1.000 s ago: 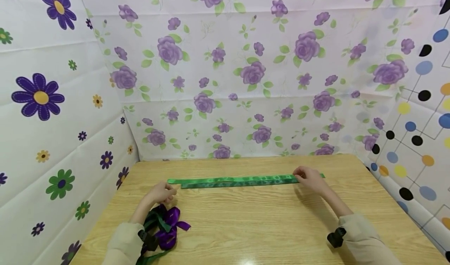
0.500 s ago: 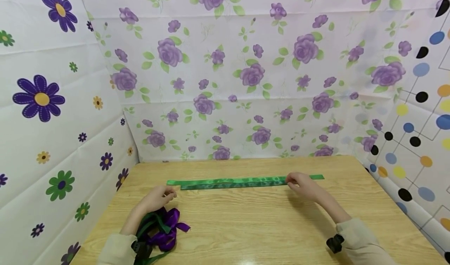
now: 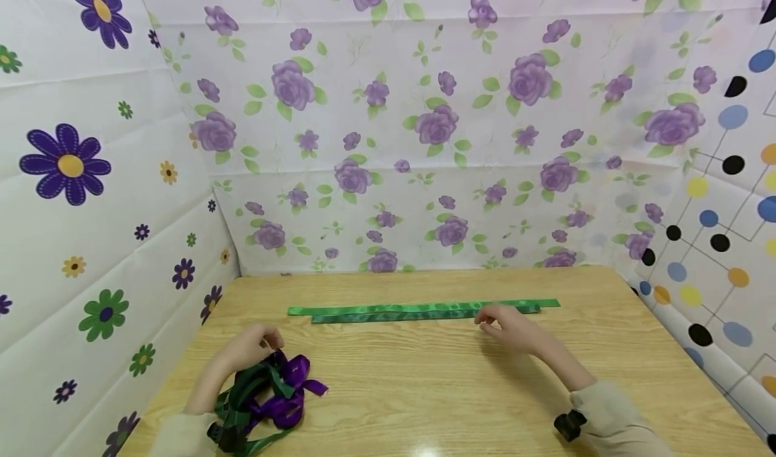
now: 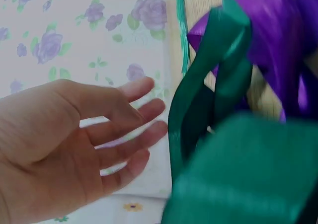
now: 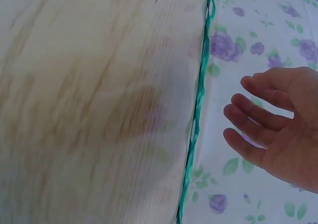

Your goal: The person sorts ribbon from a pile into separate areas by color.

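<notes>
Two green ribbons lie flat and side by side across the far part of the table: a brighter one (image 3: 327, 311) behind and a darker one (image 3: 364, 319) in front, partly touching or overlapping. My right hand (image 3: 514, 330) hovers by their right part, fingers loosely bent and holding nothing. At the left, my left hand (image 3: 247, 349) is above a tangled heap of purple ribbon (image 3: 289, 410) and dark green ribbon (image 3: 239, 393). The left wrist view shows its relaxed fingers (image 4: 126, 172) apart from a dark green loop (image 4: 189, 105).
The wooden table (image 3: 424, 383) reaches back to a rose-printed cloth (image 3: 400, 234). A flower-printed cloth (image 3: 91, 241) stands at the left side and a dotted cloth (image 3: 721, 268) at the right.
My right hand has slid left along the ribbons and drawn slightly nearer, uncovering their right ends. My left hand has moved left and back from the ribbons' left end to the heap.
</notes>
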The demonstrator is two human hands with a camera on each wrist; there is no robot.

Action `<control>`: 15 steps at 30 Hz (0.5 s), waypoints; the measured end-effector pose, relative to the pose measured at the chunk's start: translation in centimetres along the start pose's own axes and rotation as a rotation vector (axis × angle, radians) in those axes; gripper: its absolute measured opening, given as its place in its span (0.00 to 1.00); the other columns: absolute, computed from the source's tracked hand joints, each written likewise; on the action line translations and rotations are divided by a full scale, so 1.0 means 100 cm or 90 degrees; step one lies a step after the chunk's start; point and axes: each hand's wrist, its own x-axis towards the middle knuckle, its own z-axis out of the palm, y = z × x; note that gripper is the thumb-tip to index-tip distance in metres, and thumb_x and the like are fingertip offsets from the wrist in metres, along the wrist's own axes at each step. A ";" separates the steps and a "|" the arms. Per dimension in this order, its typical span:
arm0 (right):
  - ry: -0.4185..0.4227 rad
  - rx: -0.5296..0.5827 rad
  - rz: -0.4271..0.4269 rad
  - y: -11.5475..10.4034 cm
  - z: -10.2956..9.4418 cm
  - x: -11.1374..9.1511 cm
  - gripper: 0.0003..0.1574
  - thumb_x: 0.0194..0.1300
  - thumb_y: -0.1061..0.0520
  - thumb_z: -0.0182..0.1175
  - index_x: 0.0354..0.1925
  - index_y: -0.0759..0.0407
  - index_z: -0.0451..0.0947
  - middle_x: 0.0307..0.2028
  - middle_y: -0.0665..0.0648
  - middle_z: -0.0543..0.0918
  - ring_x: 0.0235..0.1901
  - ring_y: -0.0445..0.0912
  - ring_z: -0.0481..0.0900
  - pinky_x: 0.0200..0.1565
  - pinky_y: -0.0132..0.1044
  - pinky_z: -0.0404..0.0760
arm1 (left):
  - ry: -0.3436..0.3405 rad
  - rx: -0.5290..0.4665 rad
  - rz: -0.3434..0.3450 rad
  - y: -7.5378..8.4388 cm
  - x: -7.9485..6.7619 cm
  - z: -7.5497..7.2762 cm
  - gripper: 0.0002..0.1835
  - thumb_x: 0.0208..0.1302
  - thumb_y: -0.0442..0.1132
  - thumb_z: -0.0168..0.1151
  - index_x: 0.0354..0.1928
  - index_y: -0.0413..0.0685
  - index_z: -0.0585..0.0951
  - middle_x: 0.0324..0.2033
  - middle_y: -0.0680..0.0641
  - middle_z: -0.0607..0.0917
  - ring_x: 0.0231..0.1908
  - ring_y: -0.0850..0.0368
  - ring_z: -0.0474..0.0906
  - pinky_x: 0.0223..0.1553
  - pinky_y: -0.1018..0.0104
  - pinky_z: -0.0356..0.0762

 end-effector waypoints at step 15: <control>-0.050 0.025 -0.029 -0.019 0.010 0.002 0.11 0.72 0.59 0.53 0.46 0.58 0.81 0.42 0.55 0.84 0.42 0.44 0.80 0.43 0.39 0.81 | 0.009 0.045 -0.112 -0.027 -0.011 0.007 0.08 0.49 0.26 0.70 0.25 0.45 0.81 0.24 0.49 0.78 0.27 0.56 0.72 0.28 0.63 0.71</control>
